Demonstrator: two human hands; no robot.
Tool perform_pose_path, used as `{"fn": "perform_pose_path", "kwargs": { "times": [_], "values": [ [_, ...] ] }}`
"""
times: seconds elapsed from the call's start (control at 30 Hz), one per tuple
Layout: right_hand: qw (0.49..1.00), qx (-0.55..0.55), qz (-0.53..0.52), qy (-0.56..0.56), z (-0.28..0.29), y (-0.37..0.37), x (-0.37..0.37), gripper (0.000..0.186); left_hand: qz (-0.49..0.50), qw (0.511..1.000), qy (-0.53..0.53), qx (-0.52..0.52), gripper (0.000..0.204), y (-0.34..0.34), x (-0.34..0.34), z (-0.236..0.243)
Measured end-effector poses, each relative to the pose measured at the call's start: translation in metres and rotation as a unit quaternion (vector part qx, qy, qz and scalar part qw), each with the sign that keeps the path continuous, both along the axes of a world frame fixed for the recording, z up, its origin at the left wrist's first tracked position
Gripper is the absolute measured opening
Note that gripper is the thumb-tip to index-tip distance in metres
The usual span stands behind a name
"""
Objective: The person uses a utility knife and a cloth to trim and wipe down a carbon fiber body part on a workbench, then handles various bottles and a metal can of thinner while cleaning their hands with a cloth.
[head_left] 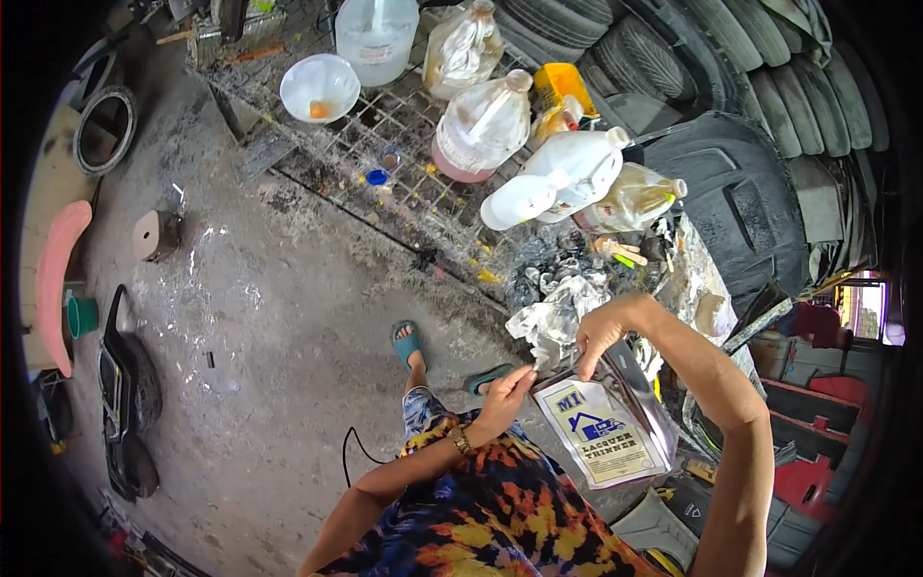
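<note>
A rectangular metal can (604, 430) with a pale yellow label and blue print is tilted in front of my body, beside the bench. My left hand (502, 402), with a watch on its wrist, is closed at the can's upper left corner. Over the can's top, my right hand (608, 329) is bent downward with its fingers closed on it; the hand hides part of what it grips. Crumpled white sheeting (550, 325) lies on the bench just beyond the can and close to both hands.
A grimy grated bench (385, 192) holds several plastic jugs, including a pink-bottomed jug (484, 125) and a white jug (584, 165), plus a white bowl (319, 88). Black car panels (721, 183) stand behind. On the floor are a stool (156, 237) and a black bumper part (125, 394).
</note>
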State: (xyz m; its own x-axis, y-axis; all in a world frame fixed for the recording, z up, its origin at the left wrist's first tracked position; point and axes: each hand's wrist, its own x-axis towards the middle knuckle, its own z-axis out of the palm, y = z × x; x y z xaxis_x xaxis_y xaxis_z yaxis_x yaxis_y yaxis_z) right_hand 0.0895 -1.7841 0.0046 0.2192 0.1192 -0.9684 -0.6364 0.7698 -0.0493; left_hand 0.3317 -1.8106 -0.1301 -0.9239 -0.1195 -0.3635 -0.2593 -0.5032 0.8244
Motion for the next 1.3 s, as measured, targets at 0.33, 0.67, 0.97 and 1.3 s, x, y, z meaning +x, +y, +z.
{"fn": "perform_pose_path", "kwargs": {
  "times": [0.33, 0.67, 0.97, 1.3],
  "values": [
    [0.992, 0.111, -0.048, -0.038, -0.046, 0.014, -0.005, 0.055, -0.026, 0.99, -0.006, 0.141, 0.029, 0.014, 0.014, -0.029],
    [0.982, 0.079, -0.171, -0.007, -0.034, 0.09, -0.006, 0.051, -0.16, 0.987, -0.007, -0.011, 0.032, 0.031, -0.007, -0.032],
    [0.976, 0.113, -0.183, 0.024, -0.018, 0.16, -0.019, 0.063, -0.259, 0.964, 0.042, 0.051, 0.049, 0.066, -0.048, -0.003],
    [0.971, 0.151, -0.187, 0.006, -0.077, 0.194, -0.027, 0.068, -0.338, 0.931, 0.029, 0.133, 0.055, 0.063, -0.04, -0.021]
  ]
}}
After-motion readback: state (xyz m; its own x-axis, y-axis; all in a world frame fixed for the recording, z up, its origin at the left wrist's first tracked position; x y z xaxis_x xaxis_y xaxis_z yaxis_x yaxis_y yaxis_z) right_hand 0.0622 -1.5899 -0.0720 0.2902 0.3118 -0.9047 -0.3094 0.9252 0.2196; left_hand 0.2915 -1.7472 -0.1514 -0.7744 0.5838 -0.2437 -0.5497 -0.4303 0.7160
